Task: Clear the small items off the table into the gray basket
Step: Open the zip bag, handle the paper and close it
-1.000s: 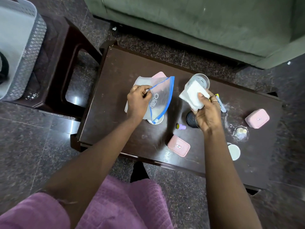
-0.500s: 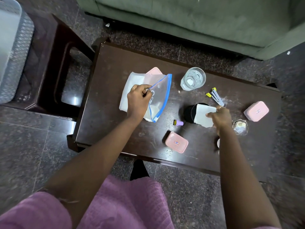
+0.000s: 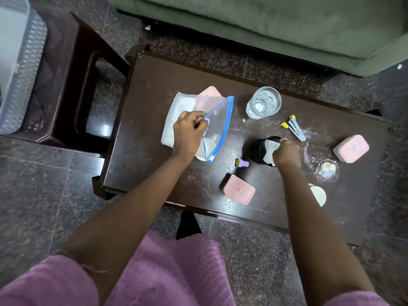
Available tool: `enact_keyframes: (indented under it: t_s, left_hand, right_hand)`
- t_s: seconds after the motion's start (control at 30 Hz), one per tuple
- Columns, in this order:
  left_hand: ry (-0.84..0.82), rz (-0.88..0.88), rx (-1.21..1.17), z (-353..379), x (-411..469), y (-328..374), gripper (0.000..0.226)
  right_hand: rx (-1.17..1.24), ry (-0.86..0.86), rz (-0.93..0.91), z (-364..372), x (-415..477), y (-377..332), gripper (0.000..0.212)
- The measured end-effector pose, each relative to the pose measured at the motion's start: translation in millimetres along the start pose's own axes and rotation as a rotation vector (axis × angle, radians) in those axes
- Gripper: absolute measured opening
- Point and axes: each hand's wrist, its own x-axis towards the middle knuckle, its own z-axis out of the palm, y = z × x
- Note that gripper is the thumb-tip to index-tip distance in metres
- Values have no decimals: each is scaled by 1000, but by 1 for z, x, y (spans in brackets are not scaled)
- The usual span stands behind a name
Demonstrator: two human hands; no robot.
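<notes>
The left hand (image 3: 187,134) pinches the zip bag (image 3: 217,127) open; the right hand (image 3: 287,152) grips a white pad (image 3: 268,149) at the black cup (image 3: 256,150). Gathering is under way. Next, the pad likely goes leftward into the bag.

Counts, table (image 3: 154,85) top:
- Pink lidded boxes: three. One (image 3: 239,189) just below right hand (image 3: 287,154) wrist side, one (image 3: 351,148) beyond right knuckles, one (image 3: 209,92) partly hidden past left fingertips.
- Zip bags, blue-edged: one (image 3: 217,120), pinched in left hand (image 3: 187,131).
- White cloths: two. One (image 3: 176,115) under left fingers, one (image 3: 268,149) under right fingers.
- Black cups: one (image 3: 256,150).
- Drinking glasses: one (image 3: 263,102).
- Purple small bottles: one (image 3: 242,162), between hands.
- Small glass dishes: one (image 3: 327,168).
- White round lids: one (image 3: 319,195).
- Gray baskets: one (image 3: 17,69).
</notes>
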Motion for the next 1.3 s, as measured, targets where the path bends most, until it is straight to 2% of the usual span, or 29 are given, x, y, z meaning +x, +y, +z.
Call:
enact_keyframes:
  t_s: [0.17, 0.63, 0.77, 0.93, 1.03, 1.3]
  left_hand:
    - [-3, -2, 10, 1, 2, -1, 21]
    - [-15, -19, -13, 2, 3, -4, 19]
    - [-19, -11, -1, 4, 2, -5, 19]
    - [-21, -15, 1, 5, 3, -4, 19]
    - [-25, -24, -11, 4, 5, -4, 19]
    - [-25, -14, -24, 1, 6, -7, 19]
  right_hand:
    - [-23, -37, 17, 5, 3, -7, 32]
    - [83, -233, 61, 7, 10, -15, 35]
    - [34, -149, 73, 8, 8, -14, 34]
    - [-89, 47, 107, 7, 1, -15, 33]
    - [-211, 78, 96, 9, 0, -16, 35]
    - [-300, 150, 105, 5, -2, -13, 32]
